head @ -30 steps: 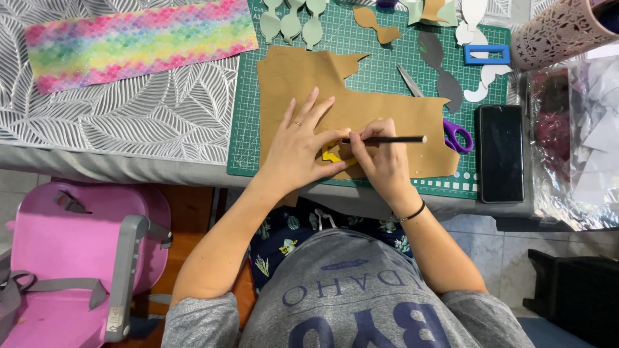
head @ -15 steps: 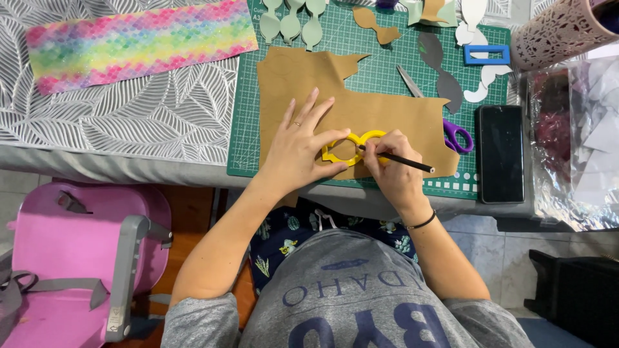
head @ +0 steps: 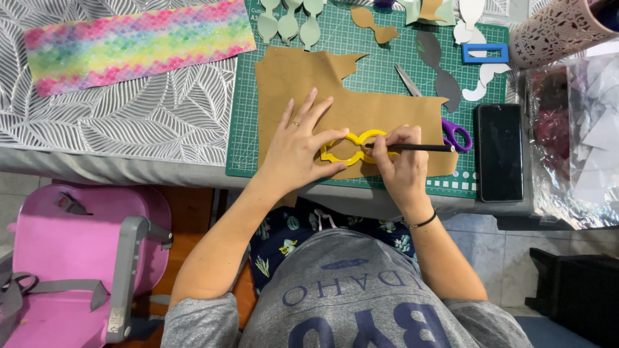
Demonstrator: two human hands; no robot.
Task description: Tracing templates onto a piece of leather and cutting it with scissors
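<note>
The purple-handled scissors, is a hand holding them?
No, the purple-handled scissors lie alone on the green cutting mat; the right hand holds a black pencil.

A: Support surface?
B: Table (head: 97,164) under a grey leaf-print cloth (head: 148,116). Landmark: the green cutting mat (head: 387,58) at the table's near edge.

A: Directly on the cloth?
B: Left of the mat, a rainbow scale-patterned strip (head: 138,42), slightly tilted. Right of the mat and touching its edge, a dark phone (head: 501,151), screen up. Beyond the phone, clear plastic bags (head: 580,148). At the mat's far right corner, a pink perforated cup (head: 558,32).

A: On the mat itself?
B: Brown sheet (head: 309,80), purple-handled scissors (head: 445,122), pale green cut-outs (head: 288,22), grey shape (head: 442,71).
</note>
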